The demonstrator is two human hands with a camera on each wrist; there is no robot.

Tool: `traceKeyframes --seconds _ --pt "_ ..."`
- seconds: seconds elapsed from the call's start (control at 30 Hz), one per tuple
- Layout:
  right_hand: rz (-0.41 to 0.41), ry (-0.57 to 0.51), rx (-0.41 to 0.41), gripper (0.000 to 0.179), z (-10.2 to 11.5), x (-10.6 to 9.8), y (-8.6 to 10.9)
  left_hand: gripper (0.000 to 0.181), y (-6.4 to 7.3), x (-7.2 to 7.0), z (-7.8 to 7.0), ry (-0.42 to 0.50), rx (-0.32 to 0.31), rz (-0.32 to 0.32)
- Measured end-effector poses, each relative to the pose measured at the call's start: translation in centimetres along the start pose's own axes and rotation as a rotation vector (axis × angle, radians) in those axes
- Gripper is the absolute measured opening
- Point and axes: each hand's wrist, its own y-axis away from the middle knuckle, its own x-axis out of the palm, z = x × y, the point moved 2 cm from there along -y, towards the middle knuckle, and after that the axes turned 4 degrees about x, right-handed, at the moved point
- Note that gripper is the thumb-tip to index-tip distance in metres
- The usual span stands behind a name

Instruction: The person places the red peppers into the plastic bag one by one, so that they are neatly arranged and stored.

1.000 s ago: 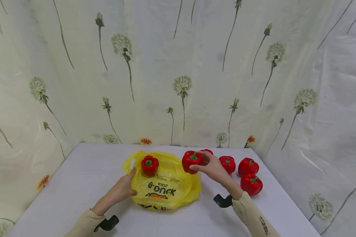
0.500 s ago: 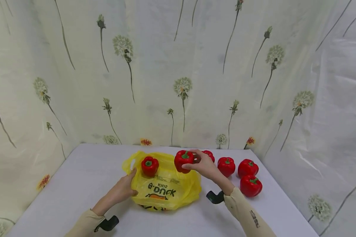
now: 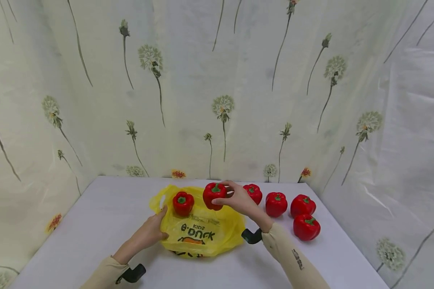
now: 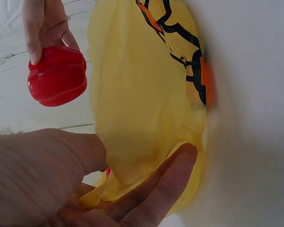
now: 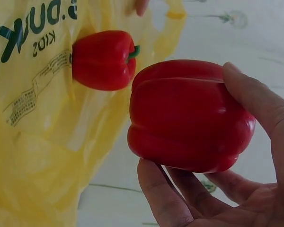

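A yellow plastic bag point(image 3: 224, 237) with dark lettering lies spread on the table, its mouth facing up. My left hand point(image 3: 150, 229) grips the bag's left edge; in the left wrist view the fingers point(image 4: 168, 189) fold round the thin plastic. One red bell pepper point(image 3: 183, 204) rests on the bag's left part, green stem showing. Over the bag's far right side, my right hand point(image 3: 239, 198) holds another red bell pepper point(image 3: 213, 196), thumb on one side and fingertips on the other. The right wrist view shows this held pepper point(image 5: 191, 116) close to the one in the bag point(image 5: 104, 60).
Several more red bell peppers stand to the right: one behind the right hand point(image 3: 253, 193), another beside it point(image 3: 276, 204), and a rear pepper point(image 3: 303, 205) close to a front one point(image 3: 306, 227). A flower-printed curtain point(image 3: 188, 100) encloses the white table point(image 3: 105, 212).
My right hand has moved left with its bell pepper, from the bag's right edge to over the bag. The pepper behind it has come more into view. My left hand stays put.
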Motion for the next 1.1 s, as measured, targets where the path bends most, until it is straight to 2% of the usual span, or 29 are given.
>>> traceKeyframes --seconds 0.27,0.53,1.1 --pt "0.046 -0.006 -0.007 0.073 0.0 1.6 -0.8 0.090 0.0 -0.1 -0.1 0.005 -0.009 0.004" --pt "0.065 0.017 0.029 0.074 -0.7 3.2 -1.7 0.091 -0.2 0.1 0.2 0.002 0.001 0.001" --pt "0.090 0.043 0.053 0.074 -1.8 4.4 -2.6 0.091 -0.1 0.2 0.2 -0.003 -0.008 -0.001"
